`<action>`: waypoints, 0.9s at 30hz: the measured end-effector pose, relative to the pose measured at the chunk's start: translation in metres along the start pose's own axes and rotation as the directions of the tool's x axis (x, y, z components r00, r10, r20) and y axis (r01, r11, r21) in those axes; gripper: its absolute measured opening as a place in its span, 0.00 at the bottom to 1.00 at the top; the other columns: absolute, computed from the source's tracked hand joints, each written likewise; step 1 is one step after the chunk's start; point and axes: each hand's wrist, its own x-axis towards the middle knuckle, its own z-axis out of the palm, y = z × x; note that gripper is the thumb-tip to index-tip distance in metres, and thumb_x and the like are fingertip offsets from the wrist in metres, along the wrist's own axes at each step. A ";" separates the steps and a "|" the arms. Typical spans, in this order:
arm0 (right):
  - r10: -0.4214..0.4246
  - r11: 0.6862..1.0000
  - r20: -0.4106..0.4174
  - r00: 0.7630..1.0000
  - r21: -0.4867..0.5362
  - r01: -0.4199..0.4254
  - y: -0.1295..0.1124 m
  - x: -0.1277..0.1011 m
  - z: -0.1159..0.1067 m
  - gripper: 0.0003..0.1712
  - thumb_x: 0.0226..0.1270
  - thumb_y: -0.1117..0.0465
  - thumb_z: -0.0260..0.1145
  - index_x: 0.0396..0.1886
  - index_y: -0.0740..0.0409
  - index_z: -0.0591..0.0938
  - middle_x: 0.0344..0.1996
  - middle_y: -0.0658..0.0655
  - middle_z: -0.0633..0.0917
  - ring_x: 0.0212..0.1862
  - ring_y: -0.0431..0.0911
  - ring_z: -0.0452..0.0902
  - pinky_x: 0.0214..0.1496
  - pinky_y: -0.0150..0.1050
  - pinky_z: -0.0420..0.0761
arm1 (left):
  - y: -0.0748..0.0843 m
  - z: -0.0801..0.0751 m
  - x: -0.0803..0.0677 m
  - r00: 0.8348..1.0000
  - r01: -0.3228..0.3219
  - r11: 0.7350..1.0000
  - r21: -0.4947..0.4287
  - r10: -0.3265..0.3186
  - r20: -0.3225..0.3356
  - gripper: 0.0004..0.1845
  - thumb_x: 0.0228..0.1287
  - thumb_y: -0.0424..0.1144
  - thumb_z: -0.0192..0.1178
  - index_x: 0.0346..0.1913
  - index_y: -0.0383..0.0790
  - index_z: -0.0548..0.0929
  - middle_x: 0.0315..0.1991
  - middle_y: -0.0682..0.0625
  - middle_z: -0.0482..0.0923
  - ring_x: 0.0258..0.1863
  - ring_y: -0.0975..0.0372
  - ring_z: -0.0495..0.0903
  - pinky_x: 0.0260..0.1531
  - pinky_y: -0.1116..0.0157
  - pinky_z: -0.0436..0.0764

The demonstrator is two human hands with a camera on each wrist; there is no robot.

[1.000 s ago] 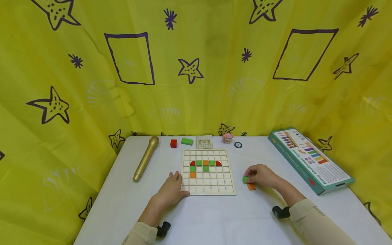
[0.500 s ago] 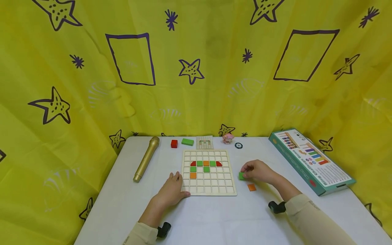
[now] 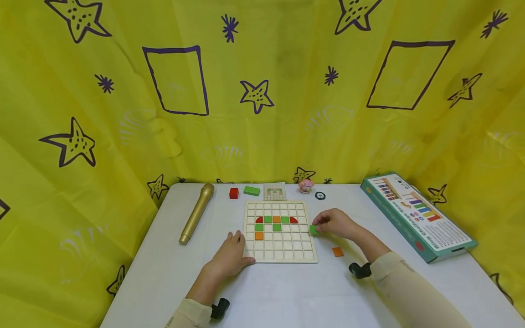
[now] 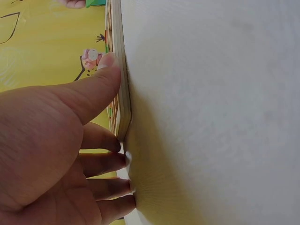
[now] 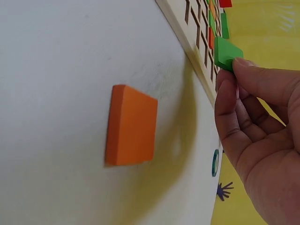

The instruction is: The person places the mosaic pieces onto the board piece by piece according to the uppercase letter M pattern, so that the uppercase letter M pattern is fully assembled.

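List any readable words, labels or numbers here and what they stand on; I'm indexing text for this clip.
Game box: large printed title and small lines on the lid, all seen at an angle and too blurred to read.
Small card behind the grid board: a grid picture, no text legible.
Nothing else bears readable writing.

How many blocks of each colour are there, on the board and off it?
Green: 6, four on the board, one in the right hand, one at the back.
Orange: 3.
Red: 3.
Total: 12.
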 end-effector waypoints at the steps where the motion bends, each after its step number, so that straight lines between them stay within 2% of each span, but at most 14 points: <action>1: 0.001 1.000 0.001 1.000 0.000 -0.001 -0.002 0.001 0.001 0.05 0.64 0.68 0.71 0.40 0.59 0.88 0.34 0.51 0.86 0.38 0.47 0.76 0.44 0.40 0.79 | 0.000 0.000 0.000 1.000 0.001 1.000 -0.001 -0.001 0.000 0.47 0.62 0.54 0.69 0.71 0.22 0.65 0.74 0.31 0.59 0.74 0.36 0.54 0.68 0.44 0.64; 7: 0.015 1.000 0.003 1.000 -0.003 -0.015 -0.009 0.011 0.004 0.05 0.65 0.67 0.71 0.40 0.59 0.88 0.36 0.51 0.86 0.38 0.47 0.76 0.43 0.39 0.79 | 0.002 -0.002 -0.001 1.000 0.007 1.000 -0.009 -0.007 0.001 0.46 0.62 0.54 0.69 0.71 0.22 0.66 0.74 0.31 0.60 0.75 0.36 0.53 0.69 0.44 0.64; 27: -0.033 0.999 0.016 0.999 0.018 0.033 -0.022 0.032 0.022 0.03 0.64 0.65 0.73 0.36 0.58 0.89 0.35 0.51 0.87 0.38 0.46 0.75 0.41 0.37 0.78 | 0.003 0.000 -0.001 1.000 0.028 1.000 -0.013 -0.028 -0.003 0.47 0.60 0.54 0.70 0.71 0.24 0.66 0.74 0.32 0.60 0.75 0.37 0.54 0.67 0.44 0.65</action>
